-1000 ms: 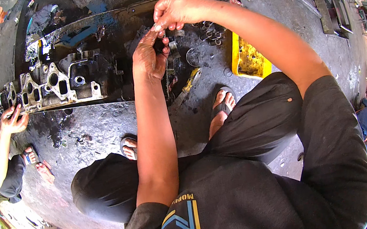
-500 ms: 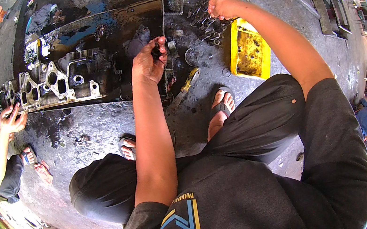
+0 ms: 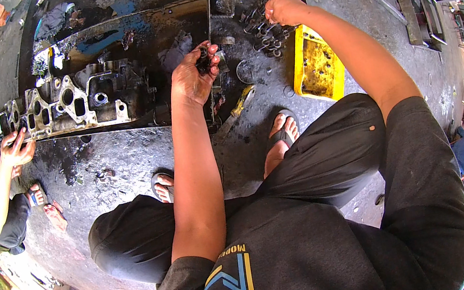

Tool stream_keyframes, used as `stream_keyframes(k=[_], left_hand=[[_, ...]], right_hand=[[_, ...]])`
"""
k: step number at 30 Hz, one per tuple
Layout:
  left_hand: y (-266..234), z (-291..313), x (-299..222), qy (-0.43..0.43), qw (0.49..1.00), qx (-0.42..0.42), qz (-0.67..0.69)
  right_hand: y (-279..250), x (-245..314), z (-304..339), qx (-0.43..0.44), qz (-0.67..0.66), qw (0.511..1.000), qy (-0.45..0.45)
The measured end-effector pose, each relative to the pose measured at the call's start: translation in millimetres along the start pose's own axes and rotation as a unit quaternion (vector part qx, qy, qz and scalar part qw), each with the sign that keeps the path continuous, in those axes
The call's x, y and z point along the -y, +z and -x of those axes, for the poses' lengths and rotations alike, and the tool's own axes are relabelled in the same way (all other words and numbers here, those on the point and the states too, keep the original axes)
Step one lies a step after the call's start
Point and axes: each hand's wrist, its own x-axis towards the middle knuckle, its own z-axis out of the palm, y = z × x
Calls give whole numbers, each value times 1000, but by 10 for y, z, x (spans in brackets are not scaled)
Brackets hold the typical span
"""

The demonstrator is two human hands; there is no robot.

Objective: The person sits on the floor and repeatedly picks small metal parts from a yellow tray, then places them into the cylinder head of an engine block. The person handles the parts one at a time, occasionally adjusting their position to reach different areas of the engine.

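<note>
fingers [image 3: 214, 60] of the left hand [image 3: 190, 83] are curled around a small dark piece [image 3: 204, 60] (its kind cannot be told), and just left of them a grey cloth [image 3: 174, 56] is seen. on the right hand [image 3: 289, 10], the fingers are bunched together over a heap of dark metal parts [image 3: 271, 46], some ring-ended; whether anything is pinched there cannot be told. below those fingers, a black-stained yellow tray [image 3: 298, 70] is set. below the left fingers, a yellow-handled tool [image 3: 243, 100] is laid; well to their left, a ported metal casting [image 3: 105, 115] is touched by a co-worker's hand [image 3: 17, 152].
</note>
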Motion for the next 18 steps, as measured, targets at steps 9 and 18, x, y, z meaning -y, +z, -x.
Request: stream_keyframes(k=[9, 18], left_hand=[[-44, -7, 2, 10, 1000, -10, -17], [-3, 16, 8, 10, 1000, -6, -25]], right_hand=[[5, -71, -46, 29, -38, 996, -71], [-175, 235, 84, -64, 115, 990, -56]])
